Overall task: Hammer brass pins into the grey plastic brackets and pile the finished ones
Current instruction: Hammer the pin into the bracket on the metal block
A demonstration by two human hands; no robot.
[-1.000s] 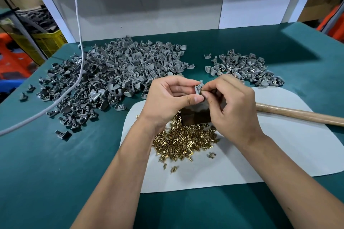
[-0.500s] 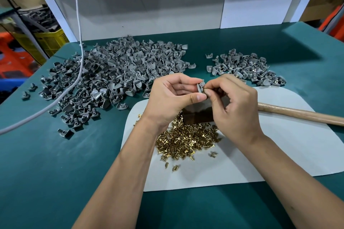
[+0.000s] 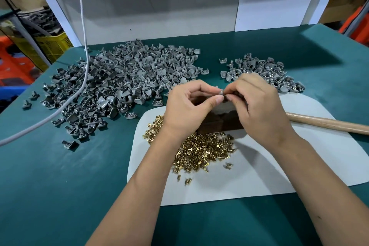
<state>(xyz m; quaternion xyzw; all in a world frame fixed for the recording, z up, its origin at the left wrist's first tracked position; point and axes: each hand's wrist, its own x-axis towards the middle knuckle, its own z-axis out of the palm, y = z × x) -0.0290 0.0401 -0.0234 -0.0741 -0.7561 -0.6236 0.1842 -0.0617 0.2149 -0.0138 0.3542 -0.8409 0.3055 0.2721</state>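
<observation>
Fingers of left hand (image 3: 187, 106) and right hand (image 3: 257, 106) pinch one small grey bracket (image 3: 220, 92).

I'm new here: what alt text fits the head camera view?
Two hands pinch one small grey bracket above a heap of brass pins on a white mat; bracket piles lie behind on green table.

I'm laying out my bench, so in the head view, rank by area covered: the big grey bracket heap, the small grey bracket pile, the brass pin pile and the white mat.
1. White mat
2. Big grey bracket heap
3. Brass pin pile and small grey bracket pile: similar, both partly hidden by the hands, so unranked.
</observation>
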